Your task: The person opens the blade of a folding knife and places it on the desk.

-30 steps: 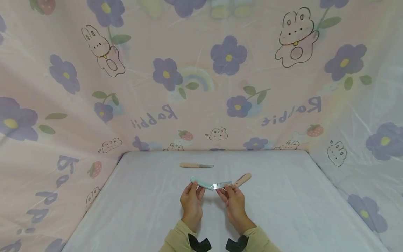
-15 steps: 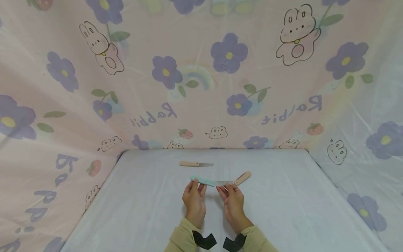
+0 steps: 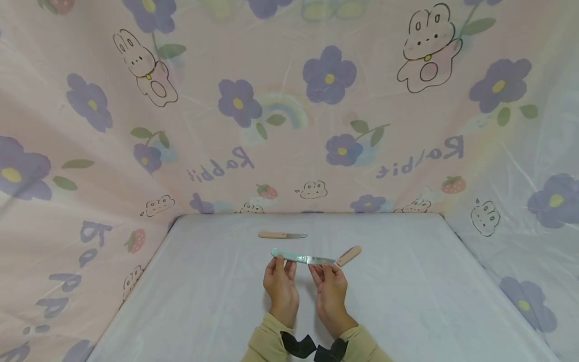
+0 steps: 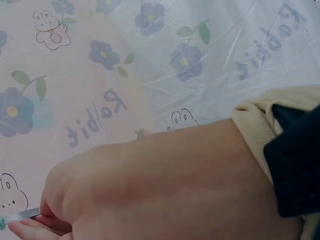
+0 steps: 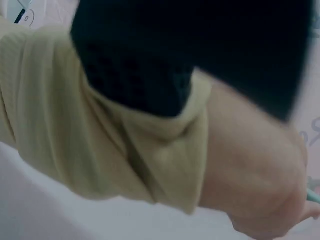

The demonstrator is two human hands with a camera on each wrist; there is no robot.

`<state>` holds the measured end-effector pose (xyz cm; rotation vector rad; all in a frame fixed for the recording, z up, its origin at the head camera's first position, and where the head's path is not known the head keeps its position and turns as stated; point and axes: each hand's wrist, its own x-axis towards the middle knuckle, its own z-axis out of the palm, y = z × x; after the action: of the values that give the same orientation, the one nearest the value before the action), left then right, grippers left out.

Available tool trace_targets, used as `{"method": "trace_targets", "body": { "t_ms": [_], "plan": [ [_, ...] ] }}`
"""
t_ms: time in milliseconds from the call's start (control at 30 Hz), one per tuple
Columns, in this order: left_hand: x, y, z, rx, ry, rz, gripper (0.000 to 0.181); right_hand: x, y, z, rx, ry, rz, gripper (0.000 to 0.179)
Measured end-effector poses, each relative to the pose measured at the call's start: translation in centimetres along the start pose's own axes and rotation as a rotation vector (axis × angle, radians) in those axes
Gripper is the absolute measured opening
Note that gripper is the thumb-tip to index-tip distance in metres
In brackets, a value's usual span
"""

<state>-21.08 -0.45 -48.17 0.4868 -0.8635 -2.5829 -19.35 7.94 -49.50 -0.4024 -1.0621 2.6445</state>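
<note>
Between my two hands is a folding knife with a teal handle [image 3: 289,255] and a short silver blade [image 3: 316,260]. Handle and blade lie nearly in one straight line. My left hand [image 3: 281,291] pinches the handle between thumb and fingers. My right hand [image 3: 331,294] pinches the blade toward its tip end, partly covering it. In the left wrist view, fingertips meet the blade [image 4: 31,213] at the lower left corner. Only a sliver of the teal handle [image 5: 313,196] shows at the right edge of the right wrist view.
Farther back on the white-covered table [image 3: 203,281] lies a knife with a light wooden handle [image 3: 272,235], its blade pointing right. A peach-coloured handle with a dark slot [image 3: 350,255] lies just beyond my right hand. A printed curtain [image 3: 280,151] encloses the back and sides.
The teal knife's blade has swung from an angle into line with its handle. Both hands have drawn slightly closer together, keeping their pinch on the knife. The other two items have stayed put.
</note>
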Motion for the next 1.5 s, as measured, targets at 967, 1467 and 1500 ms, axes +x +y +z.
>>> {"method": "trace_targets", "body": {
  "t_ms": [967, 1467, 1500],
  "plan": [
    [4.7, 2.4, -1.6, 0.147, -0.04, -0.035, 0.03, 2.5, 0.7, 1.8, -0.203, -0.095, 0.155, 0.03],
    [9.0, 3.0, -3.2, 0.417, -0.072, -0.178, 0.036, 6.7, 2.7, 0.9, -0.325, -0.148, 0.269, 0.031],
    [9.3, 3.0, -3.2, 0.428, -0.079, -0.181, 0.036, 6.9, 2.8, 1.0, -0.333, -0.146, 0.265, 0.031]
  ]
}}
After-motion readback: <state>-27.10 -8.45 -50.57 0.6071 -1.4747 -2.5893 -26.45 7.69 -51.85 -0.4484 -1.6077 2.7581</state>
